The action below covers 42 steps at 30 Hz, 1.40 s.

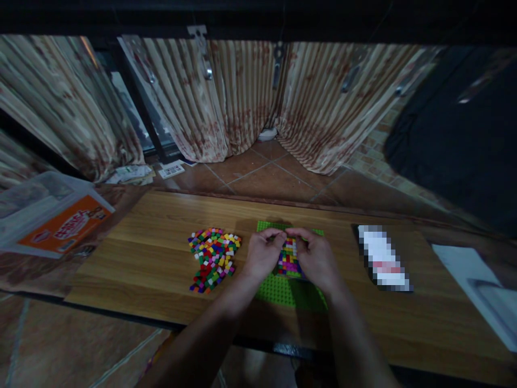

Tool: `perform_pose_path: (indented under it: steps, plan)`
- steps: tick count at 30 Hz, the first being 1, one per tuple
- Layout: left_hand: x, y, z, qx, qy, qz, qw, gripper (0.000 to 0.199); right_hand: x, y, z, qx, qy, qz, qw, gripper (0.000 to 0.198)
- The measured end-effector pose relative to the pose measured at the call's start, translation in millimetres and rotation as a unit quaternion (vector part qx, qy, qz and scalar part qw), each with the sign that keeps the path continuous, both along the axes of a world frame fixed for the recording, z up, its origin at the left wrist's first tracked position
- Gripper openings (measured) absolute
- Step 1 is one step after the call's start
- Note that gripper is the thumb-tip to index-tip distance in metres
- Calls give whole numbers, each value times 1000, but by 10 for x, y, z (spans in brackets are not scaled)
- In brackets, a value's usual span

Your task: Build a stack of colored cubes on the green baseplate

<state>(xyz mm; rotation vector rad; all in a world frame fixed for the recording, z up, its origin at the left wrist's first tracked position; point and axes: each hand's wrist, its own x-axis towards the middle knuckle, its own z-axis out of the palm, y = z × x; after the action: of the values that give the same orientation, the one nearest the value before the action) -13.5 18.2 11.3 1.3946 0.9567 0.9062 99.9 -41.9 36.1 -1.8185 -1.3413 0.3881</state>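
Observation:
A green studded baseplate (272,291) lies on the wooden table. On its middle sits a patch of small multicoloured toy bricks (288,260), partly covered by my fingers. My left hand (262,252) is closed at the far left corner of the patch, thumb and forefinger together. My right hand (317,257) curls over the patch's far right side, its fingertips close to the left ones. Whatever is between the fingers of either hand is too small or hidden to make out. Left of the baseplate lies a loose pile of small coloured bricks (214,256).
To the right, a phone-like object (383,258) with a blurred-out screen lies on the wooden table (161,237). A clear plastic box (36,207) with an orange label stands at the far left. A white sheet-like item (464,269) lies at the right end. Striped curtains (242,97) hang behind.

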Motion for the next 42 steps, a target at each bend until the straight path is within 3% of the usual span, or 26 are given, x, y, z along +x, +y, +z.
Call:
perform_pose_path:
  steps: [11, 18, 21, 25, 31, 42]
  plan:
    - [-7, -24, -6, 14, 6, -4, 1000, 24, -17, -10, 26, -2, -23, 0, 1000, 34]
    - [-73, -55, 36, 66, 40, -22, 997, 29, 25, -15, -30, -23, -27, 1, 999, 35]
    - [-192, 24, 113, 96, 97, -2, 991, 29, 36, -22, -44, -21, -19, 0, 1000, 35]
    - [-501, 223, 233, 126, 218, 5, 968, 31, 33, -32, -42, -28, -18, -9, 999, 34]
    - [-905, 397, 320, 237, 357, -39, 903, 36, 23, -19, -37, -33, -24, -5, 999, 34]
    - [-950, 381, 302, 255, 447, -71, 854, 36, 22, -20, -43, -44, -31, -7, 999, 36]
